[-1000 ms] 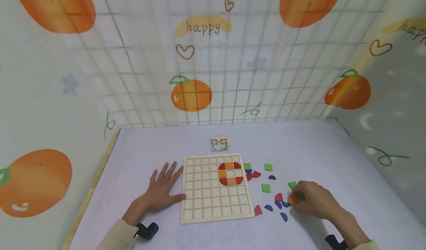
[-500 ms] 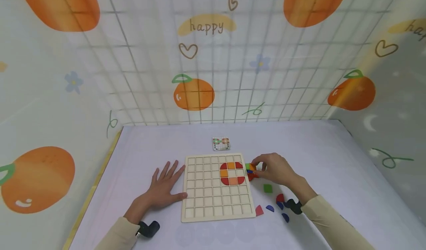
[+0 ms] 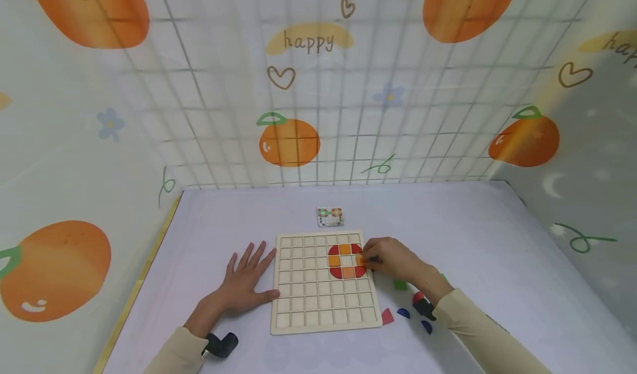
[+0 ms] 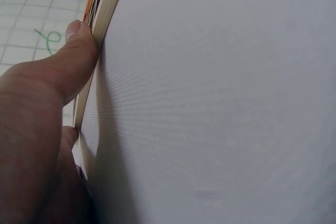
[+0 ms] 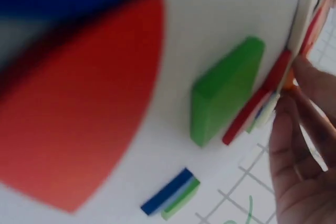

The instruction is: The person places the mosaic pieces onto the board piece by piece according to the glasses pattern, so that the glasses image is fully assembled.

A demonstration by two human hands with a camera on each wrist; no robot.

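A pale wooden grid board lies on the table with a small ring of red rounded tiles and orange square tiles in its upper right part. My right hand pinches an orange square tile at the right side of this ring; its fingers partly cover the tile. Whether the tile lies fully in its cell, I cannot tell. Spread flat on the table, my left hand touches the board's left edge with its thumb and a fingertip. The left wrist view shows the thumb against that edge.
Behind the board lies a small pattern card. Loose pieces lie right of the board: a green square, a red quarter piece, blue half-rounds and a pink-red piece. My right forearm hides some. A printed curtain stands behind.
My right hand picked up the orange square from the loose pieces at right and carried it left and up to the board's ring. The left hand has stayed in place.
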